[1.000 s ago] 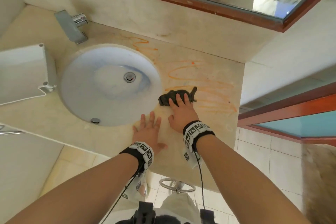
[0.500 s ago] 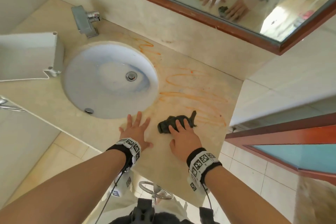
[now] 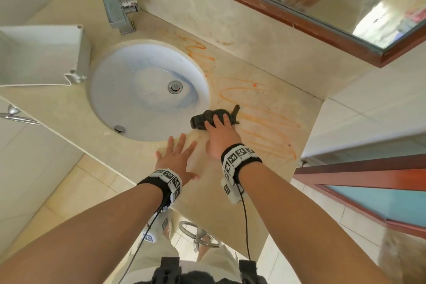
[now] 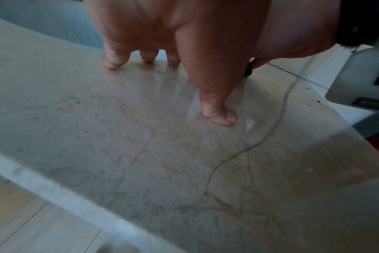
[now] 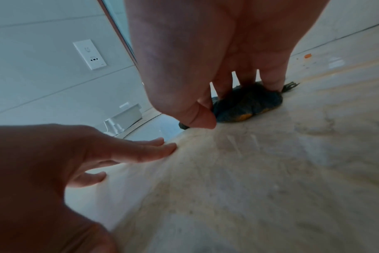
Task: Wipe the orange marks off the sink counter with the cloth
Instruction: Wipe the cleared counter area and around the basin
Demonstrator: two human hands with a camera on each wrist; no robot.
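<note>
Beige countertop (image 3: 283,97), one sink (image 3: 138,90): right hand (image 3: 221,138) presses one dark cloth (image 3: 202,117) with seemingly straight fingers (image 3: 223,120), left hand (image 3: 175,161) rests flat.

Just behind the left hand (image 3: 176,159) sits a black fabric wristband (image 3: 147,182), ringed with white blocks printed with black-and-white square code markers (image 3: 169,176). The right hand (image 3: 221,139) has a matching black band with marker blocks (image 3: 239,155). A white plastic camera housing (image 3: 230,189) hangs beneath that wrist and bears a code square of its own. A thin black cable (image 3: 245,226) runs from each wrist down to black gear (image 3: 166,271) at the body. Both forearms are bare. Pale beige clothing (image 3: 159,249) shows below, with one more code tag (image 3: 148,237).
</note>
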